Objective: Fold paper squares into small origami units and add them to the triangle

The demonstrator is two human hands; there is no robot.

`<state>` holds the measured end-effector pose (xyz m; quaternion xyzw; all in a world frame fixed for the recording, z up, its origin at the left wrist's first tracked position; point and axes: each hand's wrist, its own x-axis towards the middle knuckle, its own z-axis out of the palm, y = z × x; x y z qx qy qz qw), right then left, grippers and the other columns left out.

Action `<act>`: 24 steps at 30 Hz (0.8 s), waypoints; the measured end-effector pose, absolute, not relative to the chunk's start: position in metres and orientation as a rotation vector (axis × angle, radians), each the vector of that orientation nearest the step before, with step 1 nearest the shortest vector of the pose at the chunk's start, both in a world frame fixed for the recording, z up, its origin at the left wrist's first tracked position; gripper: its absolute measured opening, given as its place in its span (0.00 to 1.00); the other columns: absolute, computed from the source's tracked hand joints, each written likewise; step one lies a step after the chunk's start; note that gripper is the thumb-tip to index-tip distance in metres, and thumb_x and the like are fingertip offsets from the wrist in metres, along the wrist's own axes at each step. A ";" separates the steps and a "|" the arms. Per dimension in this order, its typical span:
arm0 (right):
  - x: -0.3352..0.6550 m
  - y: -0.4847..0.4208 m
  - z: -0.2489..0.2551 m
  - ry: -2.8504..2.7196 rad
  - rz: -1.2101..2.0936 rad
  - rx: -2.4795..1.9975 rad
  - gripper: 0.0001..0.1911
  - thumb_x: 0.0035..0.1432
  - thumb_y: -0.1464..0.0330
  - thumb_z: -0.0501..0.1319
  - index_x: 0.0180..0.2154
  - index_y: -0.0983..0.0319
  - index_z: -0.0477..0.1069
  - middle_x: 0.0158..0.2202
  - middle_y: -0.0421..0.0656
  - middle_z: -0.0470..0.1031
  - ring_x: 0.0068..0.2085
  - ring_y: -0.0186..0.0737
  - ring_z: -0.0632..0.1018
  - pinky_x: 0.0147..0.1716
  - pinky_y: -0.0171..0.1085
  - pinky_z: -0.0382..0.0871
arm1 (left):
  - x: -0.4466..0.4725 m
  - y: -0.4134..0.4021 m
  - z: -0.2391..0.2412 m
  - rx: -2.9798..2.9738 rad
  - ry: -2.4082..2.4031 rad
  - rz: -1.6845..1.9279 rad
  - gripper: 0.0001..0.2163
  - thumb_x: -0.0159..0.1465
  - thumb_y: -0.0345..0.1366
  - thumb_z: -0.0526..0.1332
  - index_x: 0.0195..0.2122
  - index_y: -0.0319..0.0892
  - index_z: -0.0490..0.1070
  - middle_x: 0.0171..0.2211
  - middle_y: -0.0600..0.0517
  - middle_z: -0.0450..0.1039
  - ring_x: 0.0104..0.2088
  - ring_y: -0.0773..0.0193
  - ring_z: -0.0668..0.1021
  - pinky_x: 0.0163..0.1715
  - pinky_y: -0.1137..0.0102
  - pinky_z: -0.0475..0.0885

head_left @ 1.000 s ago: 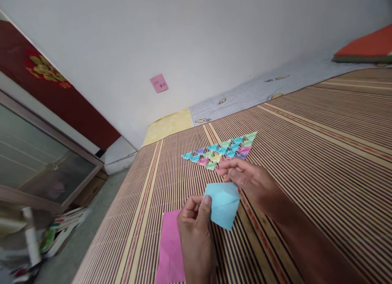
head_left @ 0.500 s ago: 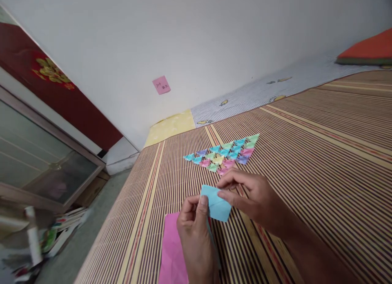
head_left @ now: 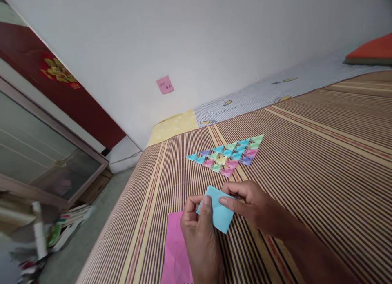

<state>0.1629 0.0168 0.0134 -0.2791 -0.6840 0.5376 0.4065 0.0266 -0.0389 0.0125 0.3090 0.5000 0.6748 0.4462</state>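
A blue square of paper (head_left: 221, 214) is held up between my two hands, with faint crease lines on it. My left hand (head_left: 200, 231) pinches its left side, thumb in front and fingers behind. At its upper right edge my right hand (head_left: 248, 200) grips it between thumb and index finger. Under and beside my left hand lies a pink sheet of paper (head_left: 175, 251), partly covered by that hand. Beyond my hands, several small folded paper pieces (head_left: 227, 153) in blue, green, pink, yellow and purple lie arranged in a triangle.
The striped mat (head_left: 306, 161) covers the bed surface, its left edge dropping to the floor (head_left: 113, 198). A pink note (head_left: 165, 85) is stuck on the wall. An orange folded item (head_left: 372, 49) sits at the far right. Clutter (head_left: 61, 231) stands on the floor at left.
The blue paper has turned clockwise in my hands, its lower corner now pointing down. My right hand has shifted slightly down and right along its edge. The view has moved slightly.
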 end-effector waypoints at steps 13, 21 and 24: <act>0.157 0.015 0.017 -1.616 1.148 -0.804 0.09 0.62 0.64 0.63 0.33 0.62 0.76 0.28 0.39 0.72 0.31 0.36 0.71 0.30 0.34 0.64 | 0.024 -0.038 0.010 0.949 1.378 1.624 0.14 0.59 0.46 0.69 0.28 0.40 0.75 0.23 0.54 0.73 0.25 0.67 0.74 0.26 0.73 0.72; 0.152 0.013 0.016 -1.572 1.117 -0.852 0.13 0.66 0.64 0.57 0.28 0.61 0.67 0.23 0.35 0.63 0.25 0.33 0.65 0.23 0.33 0.59 | 0.030 -0.040 0.016 0.922 1.364 1.482 0.14 0.58 0.46 0.70 0.31 0.40 0.75 0.24 0.54 0.73 0.25 0.66 0.74 0.25 0.73 0.71; 0.153 0.015 0.015 -1.575 1.019 -0.889 0.14 0.67 0.64 0.55 0.28 0.61 0.65 0.24 0.35 0.63 0.26 0.33 0.65 0.24 0.34 0.59 | 0.030 -0.039 0.019 0.947 1.368 1.411 0.13 0.55 0.43 0.73 0.32 0.39 0.76 0.26 0.53 0.75 0.26 0.66 0.74 0.26 0.73 0.70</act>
